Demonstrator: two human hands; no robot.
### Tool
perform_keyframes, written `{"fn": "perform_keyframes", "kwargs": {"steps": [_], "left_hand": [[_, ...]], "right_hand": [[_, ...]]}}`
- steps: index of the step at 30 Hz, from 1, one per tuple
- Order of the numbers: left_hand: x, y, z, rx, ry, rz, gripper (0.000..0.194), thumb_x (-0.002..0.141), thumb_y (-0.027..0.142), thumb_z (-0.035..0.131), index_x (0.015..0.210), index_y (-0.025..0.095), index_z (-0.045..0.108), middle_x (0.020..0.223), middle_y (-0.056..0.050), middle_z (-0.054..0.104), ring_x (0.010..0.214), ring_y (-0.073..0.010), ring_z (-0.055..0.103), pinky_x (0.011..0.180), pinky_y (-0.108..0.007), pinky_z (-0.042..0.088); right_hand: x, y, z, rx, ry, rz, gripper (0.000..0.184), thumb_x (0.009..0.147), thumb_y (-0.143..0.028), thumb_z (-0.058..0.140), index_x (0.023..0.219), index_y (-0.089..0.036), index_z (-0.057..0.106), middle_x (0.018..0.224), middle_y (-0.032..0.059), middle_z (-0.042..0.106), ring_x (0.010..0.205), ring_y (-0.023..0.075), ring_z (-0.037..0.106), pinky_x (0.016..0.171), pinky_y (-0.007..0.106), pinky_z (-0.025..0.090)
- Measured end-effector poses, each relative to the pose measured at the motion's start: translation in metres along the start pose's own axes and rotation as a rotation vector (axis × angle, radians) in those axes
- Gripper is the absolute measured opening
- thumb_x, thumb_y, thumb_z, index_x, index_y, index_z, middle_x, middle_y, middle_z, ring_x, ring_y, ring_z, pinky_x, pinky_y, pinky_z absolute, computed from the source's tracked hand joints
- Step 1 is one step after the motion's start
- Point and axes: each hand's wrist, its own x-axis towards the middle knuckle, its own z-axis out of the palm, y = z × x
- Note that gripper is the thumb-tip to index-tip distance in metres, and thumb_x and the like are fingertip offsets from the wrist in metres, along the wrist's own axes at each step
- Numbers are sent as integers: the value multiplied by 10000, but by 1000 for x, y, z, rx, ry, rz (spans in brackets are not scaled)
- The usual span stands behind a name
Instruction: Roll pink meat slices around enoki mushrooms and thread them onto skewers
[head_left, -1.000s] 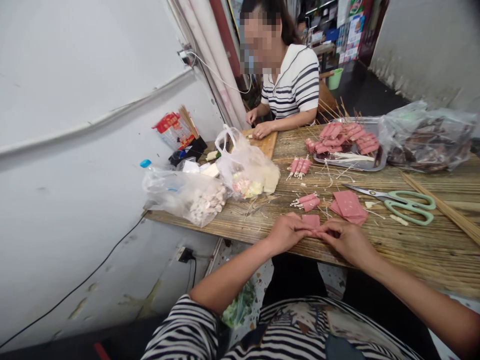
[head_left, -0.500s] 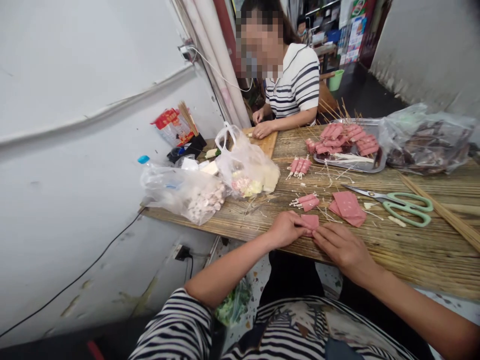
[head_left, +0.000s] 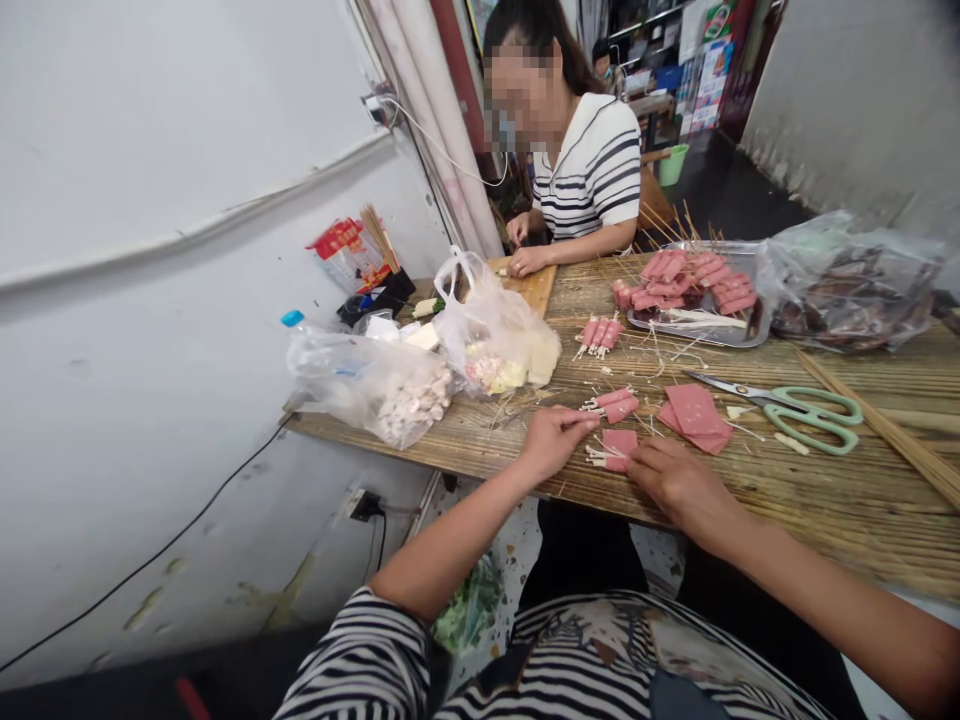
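At the table's front edge lies a pink meat slice with white enoki mushrooms across its near part, their heads sticking out to the left. My right hand has its closed fingertips on the right side of this bundle. My left hand is just beyond it to the left, thumb and fingers together at the enoki ends of finished rolls; what they pinch, if anything, is too small to make out. A stack of flat pink meat slices lies right of the rolls.
Scissors and bamboo skewers lie to the right. Farther back stand a metal tray of skewered rolls, more rolls and a dark-filled plastic bag. Plastic bags of food sit left. A co-worker works across the table.
My left hand has left the meat slice and moved up and left to the finished rolls. The enoki on the slice now show. My right hand stays at the slice.
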Motion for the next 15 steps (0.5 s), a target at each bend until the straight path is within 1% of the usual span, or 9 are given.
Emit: {"fn": "perform_keyframes", "kwargs": {"steps": [1, 2, 4, 6, 8, 11, 13, 15], "left_hand": [[-1, 1, -3, 34, 25, 85, 152, 838, 236, 647, 917, 182, 765, 889, -62, 763, 808, -175, 668, 774, -293, 513], [-3, 1, -5, 78, 12, 187, 155, 844, 258, 646, 920, 192, 764, 896, -60, 761, 829, -177, 656, 799, -304, 502], [-8, 2, -5, 181, -89, 386, 175, 844, 306, 652, 944, 207, 756, 946, -59, 756, 889, -185, 631, 853, -328, 473], [-14, 2, 2, 299, -189, 512, 228, 838, 347, 657, 1006, 215, 737, 1032, -65, 739, 962, -204, 604, 888, -355, 442], [-18, 1, 10, 404, -223, 540, 285, 847, 362, 645, 1083, 215, 704, 1109, -71, 715, 1027, -223, 574, 895, -375, 420], [-19, 1, 18, 495, -238, 494, 280, 887, 340, 597, 1130, 226, 678, 1106, -62, 714, 1018, -212, 572, 872, -375, 404], [-19, 4, 19, 509, -245, 460, 226, 896, 329, 587, 1059, 234, 712, 1009, -49, 737, 960, -194, 586, 841, -355, 401], [-19, 7, 18, 509, -241, 430, 195, 892, 336, 593, 946, 234, 750, 894, -43, 742, 892, -183, 590, 814, -343, 400]], "right_hand": [[0, 0, 0, 10, 0, 3, 218, 911, -147, 457, 845, -153, 665, 819, 84, 620, 810, 200, 492, 736, 336, 431], [1, 0, 0, 16, 2, 1, 216, 913, -149, 458, 854, -156, 666, 808, 78, 615, 802, 196, 489, 726, 329, 423], [2, 0, 0, 19, 16, 1, 216, 921, -158, 456, 894, -160, 670, 790, 66, 609, 784, 190, 485, 708, 322, 413], [2, 0, 0, 30, 27, 12, 229, 931, -175, 448, 900, -164, 674, 793, 60, 611, 778, 187, 487, 705, 321, 410], [2, 0, 1, 61, 33, 30, 255, 941, -196, 434, 873, -171, 679, 826, 62, 623, 794, 185, 495, 713, 319, 413], [2, 2, 0, 138, 33, 58, 315, 955, -226, 405, 835, -185, 694, 850, 69, 637, 797, 181, 506, 704, 314, 415], [4, 7, -3, 202, -4, 86, 349, 956, -248, 399, 804, -183, 706, 799, 74, 628, 771, 179, 507, 679, 307, 408], [7, 14, -6, 293, -85, 123, 343, 939, -276, 433, 772, -172, 714, 751, 75, 612, 747, 173, 512, 655, 292, 397]]}}
